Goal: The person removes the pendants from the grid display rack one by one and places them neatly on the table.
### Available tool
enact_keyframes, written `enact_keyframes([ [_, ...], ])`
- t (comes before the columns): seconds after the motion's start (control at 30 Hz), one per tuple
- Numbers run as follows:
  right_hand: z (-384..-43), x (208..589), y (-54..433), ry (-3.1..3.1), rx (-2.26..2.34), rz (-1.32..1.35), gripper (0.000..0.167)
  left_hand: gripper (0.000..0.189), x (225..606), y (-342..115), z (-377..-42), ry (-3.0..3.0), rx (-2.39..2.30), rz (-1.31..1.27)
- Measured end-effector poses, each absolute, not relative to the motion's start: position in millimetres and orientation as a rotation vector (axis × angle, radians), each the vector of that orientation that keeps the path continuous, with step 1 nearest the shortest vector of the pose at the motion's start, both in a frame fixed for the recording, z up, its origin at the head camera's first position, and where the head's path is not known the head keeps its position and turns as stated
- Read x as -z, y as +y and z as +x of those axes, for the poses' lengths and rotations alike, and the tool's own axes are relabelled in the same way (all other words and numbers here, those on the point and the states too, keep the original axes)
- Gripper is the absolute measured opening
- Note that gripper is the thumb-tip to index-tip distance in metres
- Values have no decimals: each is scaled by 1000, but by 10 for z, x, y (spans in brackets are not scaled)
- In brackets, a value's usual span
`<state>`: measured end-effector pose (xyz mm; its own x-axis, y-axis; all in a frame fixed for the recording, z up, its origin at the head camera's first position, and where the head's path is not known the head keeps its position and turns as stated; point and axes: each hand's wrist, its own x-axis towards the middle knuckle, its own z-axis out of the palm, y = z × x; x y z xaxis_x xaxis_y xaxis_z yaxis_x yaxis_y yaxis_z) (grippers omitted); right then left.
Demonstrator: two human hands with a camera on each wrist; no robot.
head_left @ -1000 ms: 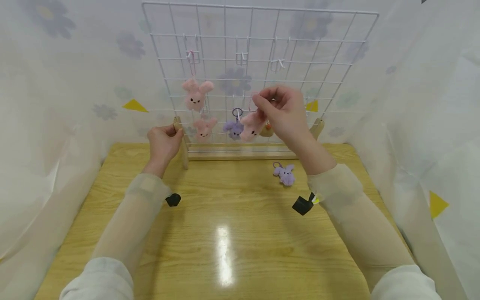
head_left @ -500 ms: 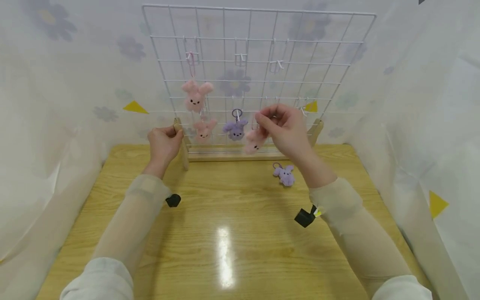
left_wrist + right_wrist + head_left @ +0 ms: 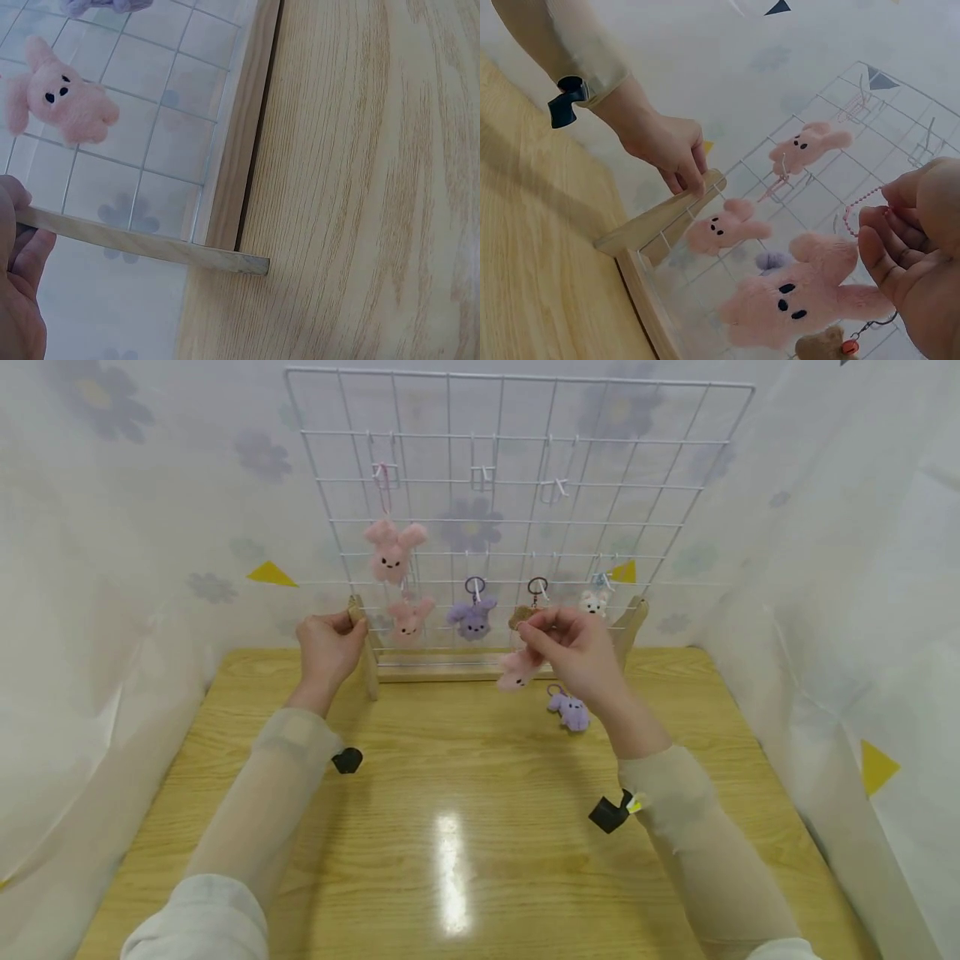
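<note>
My left hand [image 3: 330,647] grips the top of the wooden side leg [image 3: 150,244] of a white wire grid rack [image 3: 517,374]. My right hand [image 3: 579,653] pinches the pink bead chain [image 3: 849,217] of a pink rabbit plush keychain [image 3: 516,672], which dangles in front of the rack's lower right part. In the right wrist view this plush's dark eyes and nose face the camera. Behind the right fingers hangs a brown plush keychain [image 3: 521,617], partly hidden. A purple rabbit plush [image 3: 575,713] with a ring lies on the table below the right hand.
On the rack hang an upper pink plush [image 3: 392,558], a lower pink plush [image 3: 408,622], a purple plush [image 3: 472,621] and a white plush [image 3: 593,603]. Bare white hooks [image 3: 483,477] project from the upper row. The wooden table [image 3: 420,760] is walled by white sheeting.
My right hand has come down with the pink rabbit plush, from in front of the lower row to below it. The brown and white plushes now show. My left hand stays put.
</note>
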<state>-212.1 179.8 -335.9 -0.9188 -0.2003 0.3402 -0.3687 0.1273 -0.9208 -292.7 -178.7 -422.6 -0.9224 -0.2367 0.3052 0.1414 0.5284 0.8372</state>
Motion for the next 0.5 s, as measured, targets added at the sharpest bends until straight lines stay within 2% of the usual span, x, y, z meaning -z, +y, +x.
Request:
enact_keyframes([
  [0.5,-2052,3849,1941,-2314,-1829,532,16,24,4213,-1772,-2923,-2387,1367,98],
])
